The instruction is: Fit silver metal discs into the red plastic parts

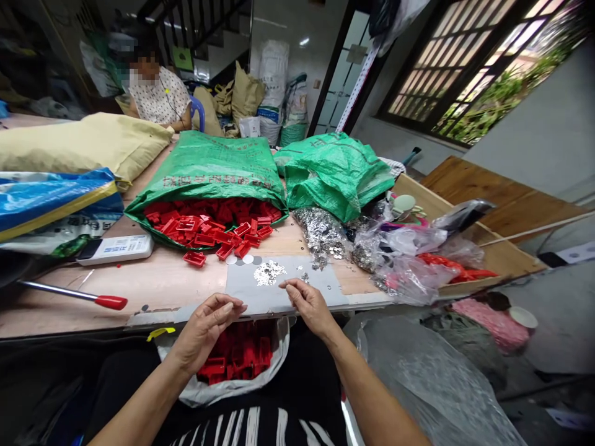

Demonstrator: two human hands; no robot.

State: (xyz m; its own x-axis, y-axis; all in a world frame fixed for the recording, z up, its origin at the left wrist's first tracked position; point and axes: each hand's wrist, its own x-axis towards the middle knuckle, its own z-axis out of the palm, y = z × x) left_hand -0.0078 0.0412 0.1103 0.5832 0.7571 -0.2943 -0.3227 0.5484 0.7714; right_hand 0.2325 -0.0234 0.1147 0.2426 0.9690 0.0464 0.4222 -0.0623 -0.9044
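Note:
Over the front edge of the table, my left hand (207,327) has its fingers bent and pressed together. Whatever they may hold is too small to see. My right hand (307,303) is beside the grey mat (269,300), thumb and forefinger brought together; I cannot make out anything between them. A pile of small shiny metal pieces (268,272) lies on that mat, just beyond my fingertips. A few more metal bits (303,275) are scattered to its right. Below my hands, a white sack (279,362) at my lap holds red plastic parts (237,353).
A green sack (209,161) spills red plastic parts (204,232) onto the table. Bags of metal pieces (320,235) and a wooden tray (502,266) stand right. A red-handled lever (111,301) and a white device (118,249) lie left. Another person (160,96) sits across.

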